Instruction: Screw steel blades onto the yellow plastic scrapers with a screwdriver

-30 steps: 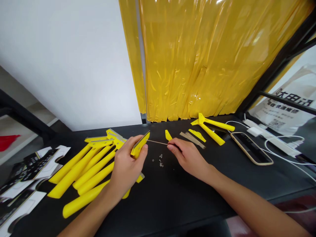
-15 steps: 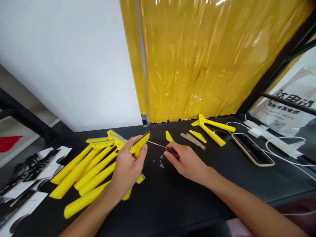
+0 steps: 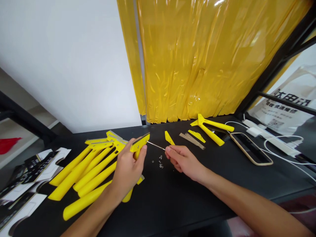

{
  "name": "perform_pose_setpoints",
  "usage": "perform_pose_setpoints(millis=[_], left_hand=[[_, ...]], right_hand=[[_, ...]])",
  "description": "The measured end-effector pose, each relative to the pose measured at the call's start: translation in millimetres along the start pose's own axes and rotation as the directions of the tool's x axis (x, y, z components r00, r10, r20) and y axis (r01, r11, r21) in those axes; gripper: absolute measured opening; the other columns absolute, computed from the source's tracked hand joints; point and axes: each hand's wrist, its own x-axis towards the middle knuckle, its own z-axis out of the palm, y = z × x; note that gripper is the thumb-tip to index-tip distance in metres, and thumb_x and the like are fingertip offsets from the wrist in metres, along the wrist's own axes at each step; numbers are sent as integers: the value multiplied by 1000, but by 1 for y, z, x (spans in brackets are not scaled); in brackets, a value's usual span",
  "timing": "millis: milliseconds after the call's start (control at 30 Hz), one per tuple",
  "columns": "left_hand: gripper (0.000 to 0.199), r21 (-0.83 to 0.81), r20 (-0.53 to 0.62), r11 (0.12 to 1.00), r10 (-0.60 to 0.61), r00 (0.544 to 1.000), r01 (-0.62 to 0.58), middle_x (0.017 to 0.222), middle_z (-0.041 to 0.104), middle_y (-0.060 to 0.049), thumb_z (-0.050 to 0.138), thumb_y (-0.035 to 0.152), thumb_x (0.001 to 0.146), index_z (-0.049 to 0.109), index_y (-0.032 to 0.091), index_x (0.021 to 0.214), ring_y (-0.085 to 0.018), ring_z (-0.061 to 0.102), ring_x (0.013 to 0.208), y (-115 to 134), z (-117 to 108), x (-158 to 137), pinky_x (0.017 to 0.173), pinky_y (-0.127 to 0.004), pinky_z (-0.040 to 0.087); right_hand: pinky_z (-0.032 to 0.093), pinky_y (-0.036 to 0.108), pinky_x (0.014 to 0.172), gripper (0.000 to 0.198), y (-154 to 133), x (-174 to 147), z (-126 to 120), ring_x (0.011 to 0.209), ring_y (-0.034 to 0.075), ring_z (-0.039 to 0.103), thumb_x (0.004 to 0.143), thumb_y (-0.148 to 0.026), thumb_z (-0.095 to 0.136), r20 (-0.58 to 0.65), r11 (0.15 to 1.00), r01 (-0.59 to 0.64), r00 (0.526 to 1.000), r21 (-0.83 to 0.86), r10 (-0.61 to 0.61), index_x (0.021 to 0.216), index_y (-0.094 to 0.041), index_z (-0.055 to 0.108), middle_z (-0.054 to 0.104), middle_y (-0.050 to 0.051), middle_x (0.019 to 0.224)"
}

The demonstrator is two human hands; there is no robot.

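Observation:
My left hand is closed round a yellow scraper, its head tilted up and a dark blade edge along the top. My right hand grips a screwdriver; the fingers cover its handle and the thin metal shaft points left. The shaft's tip meets the scraper head near its right end. Several small screws lie on the black table between and below the hands. Beyond my right hand are a yellow clamp plate, another yellow plate and grey metal blades.
Several yellow scrapers are piled at the left, beside black-and-white cardboard packaging. Yellow scraper handles lie at the back right. A phone, a white power strip and cables occupy the right side. Yellow plastic strips hang behind the table.
My right hand's fingers have shifted round the screwdriver, now hiding its red handle. The scraper stays in my left hand, with the shaft still against it. The view has shifted slightly.

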Motion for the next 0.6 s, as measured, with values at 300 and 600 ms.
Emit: perform_pose_setpoints(millis=[300,600], left_hand=[[16,5,78,998,-65,995,65,73,63,0,56,33,96,66,21,99,-17,62,64,-5,2,0,57,-28,48],[25,86,-12,981,-172,985,173,67,66,0,61,44,89,69,20,85,-19,65,63,-8,-19,14,63,-28,49]], right_hand=[[6,21,39,40,-2,3,-3,46,6,11,93,-52,57,183,935,-210,970,286,161,72,-20,46,23,-11,55],[25,19,43,35,-9,10,-35,53,8,33,99,-54,47,150,995,99,984,17,-101,89,-20,53,42,-5,67]])
